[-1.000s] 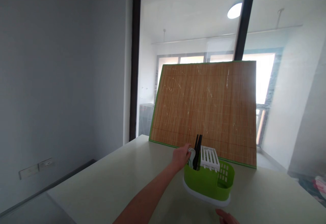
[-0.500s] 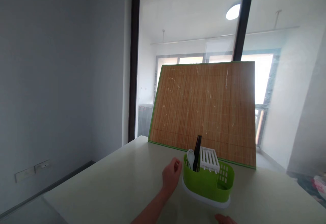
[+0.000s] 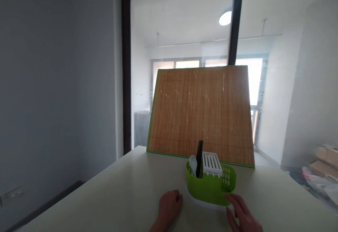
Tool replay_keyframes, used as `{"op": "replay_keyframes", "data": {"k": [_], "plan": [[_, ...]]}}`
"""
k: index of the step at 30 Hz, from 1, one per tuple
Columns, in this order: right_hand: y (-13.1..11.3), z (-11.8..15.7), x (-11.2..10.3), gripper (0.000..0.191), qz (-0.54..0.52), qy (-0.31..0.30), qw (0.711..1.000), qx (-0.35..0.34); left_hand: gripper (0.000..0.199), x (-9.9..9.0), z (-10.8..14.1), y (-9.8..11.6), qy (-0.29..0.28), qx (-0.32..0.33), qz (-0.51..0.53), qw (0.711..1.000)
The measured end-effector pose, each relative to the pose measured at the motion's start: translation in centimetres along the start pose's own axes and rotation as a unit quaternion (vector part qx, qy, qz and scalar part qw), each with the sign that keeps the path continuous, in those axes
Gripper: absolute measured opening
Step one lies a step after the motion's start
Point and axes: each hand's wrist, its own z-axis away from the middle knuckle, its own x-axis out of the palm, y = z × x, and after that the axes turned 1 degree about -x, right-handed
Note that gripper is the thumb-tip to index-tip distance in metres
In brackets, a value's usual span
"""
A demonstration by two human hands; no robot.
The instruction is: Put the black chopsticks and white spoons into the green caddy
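Note:
A green utensil basket [image 3: 203,188] on a white base stands on the pale table. White spoons [image 3: 193,165] and black chopsticks [image 3: 200,158] stand upright in its left part, beside a white slatted rack [image 3: 212,163] on top. My left hand [image 3: 169,205] rests on the table to the left of the basket's base, fingers curled, with nothing seen in it. Near the basket's front right corner is my right hand [image 3: 243,212], thumb and fingers apart, fingertips at or against the green wall. It holds nothing.
A bamboo mat [image 3: 200,116] with a green edge leans upright behind the basket, against a dark-framed glass door [image 3: 126,84]. The white table [image 3: 118,189] reaches to both sides. Boxes and plastic bags [image 3: 322,175] lie at the far right beyond the table.
My left hand has moved down, toward me, away from the basket's left side. My right hand has come up from the bottom edge to the basket's front right. The view has turned slightly right.

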Motion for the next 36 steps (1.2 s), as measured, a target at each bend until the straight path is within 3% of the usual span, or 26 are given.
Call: {"op": "replay_keyframes", "data": {"k": [4, 9, 19, 27, 36], "plan": [[0.4, -3.2, -0.5, 0.036, 0.070, -0.076, 0.994, 0.046, 0.030, -0.1, -0.1, -0.2, -0.004, 0.003, 0.000, 1.000], [0.0, -4.3, 0.7, 0.028, 0.132, -0.165, 0.977, -0.003, 0.031, -0.2, -0.1, -0.1, -0.002, 0.007, -0.002, 1.000], [0.7, -4.8, 0.5, 0.017, 0.155, -0.186, 0.970, -0.009, 0.031, -0.2, -0.2, -0.3, -0.002, 0.020, 0.000, 1.000], [5.8, -4.5, -2.0, 0.015, 0.159, -0.182, 0.970, 0.031, 0.036, 0.3, -0.6, -0.8, 0.000, 0.039, -0.011, 0.999], [14.3, -3.8, -5.9, 0.029, 0.165, -0.182, 0.966, 0.084, 0.038, 0.3, -1.0, -1.0, -0.022, 0.047, -0.016, 0.999]]}}
